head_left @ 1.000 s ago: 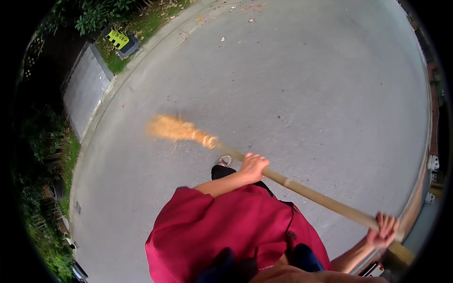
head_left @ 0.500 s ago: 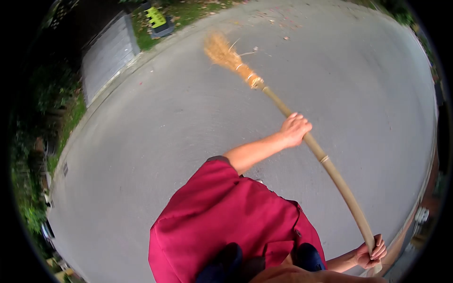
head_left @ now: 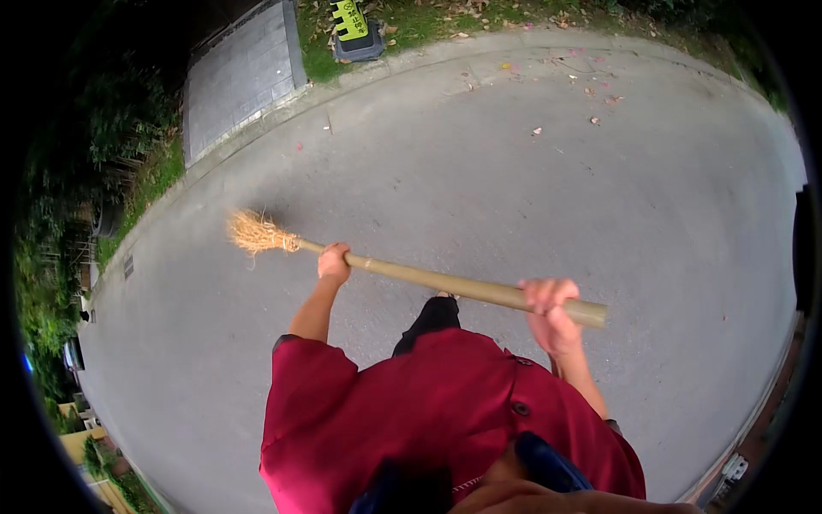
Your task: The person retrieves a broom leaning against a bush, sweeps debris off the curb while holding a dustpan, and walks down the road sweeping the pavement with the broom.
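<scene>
A broom with straw bristles (head_left: 257, 233) and a long bamboo handle (head_left: 437, 279) lies across the view in front of my body, bristles to the left over the grey road (head_left: 479, 188). My left hand (head_left: 334, 263) is closed round the handle a little behind the bristles. Near the thick right end of the handle, the fingers of my right hand (head_left: 552, 310) wrap over the bamboo. A dark shadow shows on the road by the bristles.
Fallen leaves (head_left: 595, 121) and petals are scattered on the road toward the far kerb (head_left: 479, 53). A yellow and black sign (head_left: 351, 24) stands on the grass beside a paved ramp (head_left: 244, 81). Bushes line the left edge. One shoe shows beneath the handle.
The broom head has swung down and to the left, and the handle now lies flatter. My left hand has moved left with it; my right hand has come up and inward. The view has turned.
</scene>
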Available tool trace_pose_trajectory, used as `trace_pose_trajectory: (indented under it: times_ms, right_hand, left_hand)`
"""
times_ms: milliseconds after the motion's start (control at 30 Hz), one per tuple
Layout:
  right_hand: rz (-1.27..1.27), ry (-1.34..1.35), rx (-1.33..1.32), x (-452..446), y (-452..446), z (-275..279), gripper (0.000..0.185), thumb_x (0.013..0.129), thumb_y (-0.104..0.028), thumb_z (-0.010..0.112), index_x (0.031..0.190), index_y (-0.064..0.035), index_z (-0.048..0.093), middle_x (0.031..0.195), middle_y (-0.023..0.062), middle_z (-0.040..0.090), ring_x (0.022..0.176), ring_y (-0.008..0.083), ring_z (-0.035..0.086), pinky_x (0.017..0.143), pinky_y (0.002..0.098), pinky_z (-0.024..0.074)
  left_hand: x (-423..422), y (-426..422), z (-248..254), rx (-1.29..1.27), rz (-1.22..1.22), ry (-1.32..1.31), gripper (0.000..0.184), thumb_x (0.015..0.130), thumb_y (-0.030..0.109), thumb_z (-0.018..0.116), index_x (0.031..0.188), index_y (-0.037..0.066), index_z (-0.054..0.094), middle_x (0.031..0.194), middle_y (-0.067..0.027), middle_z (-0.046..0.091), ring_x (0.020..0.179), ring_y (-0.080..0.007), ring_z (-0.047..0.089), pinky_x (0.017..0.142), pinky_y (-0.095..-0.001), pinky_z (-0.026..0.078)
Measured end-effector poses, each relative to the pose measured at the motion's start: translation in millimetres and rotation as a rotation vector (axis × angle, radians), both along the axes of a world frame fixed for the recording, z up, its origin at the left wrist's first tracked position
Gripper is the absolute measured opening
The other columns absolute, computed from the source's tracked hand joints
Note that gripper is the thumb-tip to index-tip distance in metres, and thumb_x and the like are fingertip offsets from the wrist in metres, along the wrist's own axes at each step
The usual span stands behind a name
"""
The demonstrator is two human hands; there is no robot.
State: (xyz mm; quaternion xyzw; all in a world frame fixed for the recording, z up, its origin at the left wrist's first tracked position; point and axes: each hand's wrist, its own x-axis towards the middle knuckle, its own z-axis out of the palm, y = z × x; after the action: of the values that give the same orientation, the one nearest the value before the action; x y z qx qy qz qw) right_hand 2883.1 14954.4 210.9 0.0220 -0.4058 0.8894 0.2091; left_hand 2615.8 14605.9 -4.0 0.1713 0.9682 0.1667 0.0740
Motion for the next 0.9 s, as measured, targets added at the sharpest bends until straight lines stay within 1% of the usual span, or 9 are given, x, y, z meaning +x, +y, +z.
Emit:
trace_pose_trajectory:
  times_ms: [167, 333, 400, 533, 567, 633, 700, 833, 900]
  right_hand:
    - [-0.126, -0.105, 0.019, -58.5, 19.7, 3.9, 0.018, 0.080, -0.017, 0.064, 0.077, -0.0127, 0.047, 0.075, 0.0016, 0.049, 0.080, 0.0191, 0.049, 0.096, 0.0450, 0.0347]
    - [-0.577, -0.182, 0.034, 32.7, 100.5, 36.3, 0.023, 0.080, -0.019, 0.062, 0.073, -0.0125, 0.041, 0.067, -0.0014, 0.037, 0.067, 0.0153, 0.041, 0.093, 0.0428, 0.0383]
    - [-0.799, -0.193, 0.145, 98.2, 113.1, 75.6, 0.027, 0.081, -0.022, 0.063, 0.072, -0.0129, 0.039, 0.066, -0.0009, 0.035, 0.068, 0.0151, 0.041, 0.089, 0.0393, 0.0372]
    - [-0.939, -0.068, 0.361, 114.5, 96.0, 167.7, 0.033, 0.079, -0.014, 0.062, 0.062, -0.0156, 0.034, 0.055, -0.0031, 0.033, 0.060, 0.0107, 0.038, 0.081, 0.0315, 0.0338]
    - [-0.829, -0.013, 0.420, 107.0, 99.0, 172.3, 0.035, 0.081, -0.016, 0.061, 0.060, -0.0155, 0.033, 0.055, -0.0020, 0.033, 0.062, 0.0116, 0.036, 0.087, 0.0345, 0.0303]
    - [-1.193, -0.161, 0.504, 93.7, 105.8, 157.9, 0.039, 0.074, -0.022, 0.071, 0.059, -0.0157, 0.035, 0.053, -0.0027, 0.031, 0.063, 0.0114, 0.037, 0.087, 0.0341, 0.0293]
    - [-1.009, -0.089, 0.762, 86.8, 138.0, 150.8, 0.041, 0.073, -0.025, 0.072, 0.057, -0.0162, 0.036, 0.054, -0.0043, 0.032, 0.064, 0.0104, 0.038, 0.085, 0.0325, 0.0296]
    - [-1.318, 0.516, 0.622, 73.1, 202.7, 192.3, 0.021, 0.083, -0.019, 0.052, 0.064, -0.0152, 0.045, 0.054, 0.0016, 0.040, 0.059, 0.0125, 0.048, 0.055, 0.0329, 0.0396]
    - [-1.099, 0.452, 0.525, 148.7, 230.1, 206.6, 0.033, 0.068, -0.010, 0.066, 0.057, -0.0181, 0.036, 0.049, -0.0078, 0.037, 0.055, 0.0062, 0.040, 0.071, 0.0245, 0.0335]
  left_hand:
    - [-71.6, 34.8, -35.0, -0.005, -0.155, -0.102, 0.017, 0.067, 0.002, 0.065, 0.082, 0.010, 0.062, 0.096, -0.0094, 0.062, 0.099, -0.0314, 0.054, 0.085, -0.0410, 0.045]
    - [-58.2, 232.4, -65.4, 0.241, -0.545, -0.081, 0.003, 0.068, 0.010, 0.058, 0.065, 0.008, 0.057, 0.073, -0.0165, 0.059, 0.079, -0.0362, 0.056, 0.071, -0.0462, 0.042]
    - [-16.7, 330.7, -31.6, 0.486, -0.689, 0.034, 0.006, 0.067, 0.010, 0.058, 0.061, 0.009, 0.057, 0.068, -0.0132, 0.057, 0.072, -0.0332, 0.054, 0.067, -0.0450, 0.040]
    - [33.7, 505.7, 32.2, 0.653, -0.949, -0.054, 0.005, 0.071, 0.007, 0.056, 0.073, 0.011, 0.058, 0.081, -0.0075, 0.056, 0.093, -0.0289, 0.053, 0.093, -0.0469, 0.036]
    - [30.2, 546.6, 37.4, 0.725, -0.989, 0.019, 0.006, 0.070, 0.006, 0.057, 0.074, 0.011, 0.057, 0.079, -0.0072, 0.055, 0.090, -0.0288, 0.053, 0.090, -0.0454, 0.037]
    - [6.4, 622.1, 55.8, 0.801, -1.072, 0.098, 0.007, 0.070, 0.005, 0.057, 0.075, 0.011, 0.056, 0.076, -0.0066, 0.054, 0.086, -0.0282, 0.053, 0.089, -0.0430, 0.039]
    - [3.3, 669.3, 78.2, 0.823, -1.132, 0.131, 0.006, 0.071, 0.006, 0.057, 0.074, 0.011, 0.056, 0.076, -0.0061, 0.055, 0.086, -0.0277, 0.053, 0.089, -0.0416, 0.039]
    - [12.0, 724.5, 150.2, 0.769, -1.275, 0.262, 0.010, 0.069, 0.017, 0.064, 0.068, 0.011, 0.055, 0.075, -0.0052, 0.058, 0.080, -0.0244, 0.054, 0.077, -0.0398, 0.040]
    - [12.1, 715.8, 175.8, 0.753, -1.370, 0.323, 0.015, 0.069, 0.021, 0.065, 0.066, 0.011, 0.055, 0.072, -0.0051, 0.058, 0.077, -0.0229, 0.055, 0.074, -0.0389, 0.039]
